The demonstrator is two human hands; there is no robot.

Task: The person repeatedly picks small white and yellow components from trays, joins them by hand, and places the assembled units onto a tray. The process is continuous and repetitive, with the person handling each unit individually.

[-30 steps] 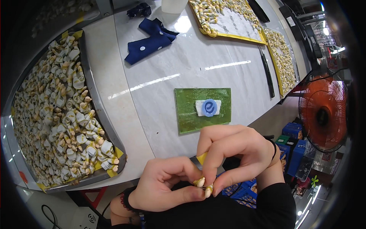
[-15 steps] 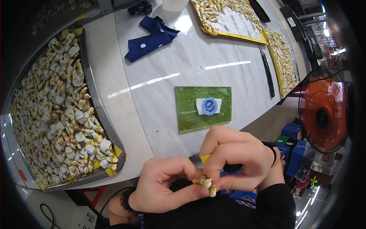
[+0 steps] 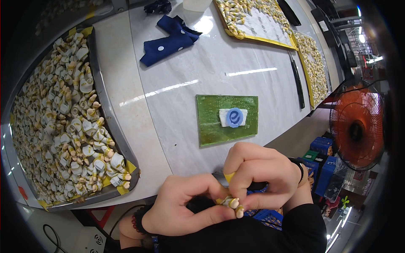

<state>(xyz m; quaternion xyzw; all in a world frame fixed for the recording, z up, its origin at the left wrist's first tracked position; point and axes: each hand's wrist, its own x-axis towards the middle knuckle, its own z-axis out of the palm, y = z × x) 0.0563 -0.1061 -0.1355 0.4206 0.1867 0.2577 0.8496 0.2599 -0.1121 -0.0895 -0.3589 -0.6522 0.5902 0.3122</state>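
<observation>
Close to my body, just off the table's near edge, my left hand (image 3: 181, 206) pinches a small white-and-yellow molded figure piece (image 3: 230, 202) with beige rounded ends. Its thumb and forefinger are closed on one side. My right hand (image 3: 270, 175) grips the other side of the piece between thumb and curled fingers; a yellow band wraps one of its fingers. My fingers hide part of the piece. Beyond the hands lies a green rectangular slab (image 3: 211, 134), bearing a white pad (image 3: 223, 118) with a round blue mold-like disc (image 3: 234, 117) on top.
Left, a metal tray (image 3: 114, 128) is heaped with similar pieces. Yellow-edged trays (image 3: 263, 40) of small pieces stand far right, beside a thin black tool (image 3: 297, 80). A blue dotted cloth (image 3: 168, 47) and white container (image 3: 196, 4) lie behind. Right are an orange fan (image 3: 356, 126) and crates (image 3: 322, 144).
Both hands stay closed on the figure piece, which has shifted slightly to the right and turned a little. The view itself has moved slightly; the things on the table look unmoved.
</observation>
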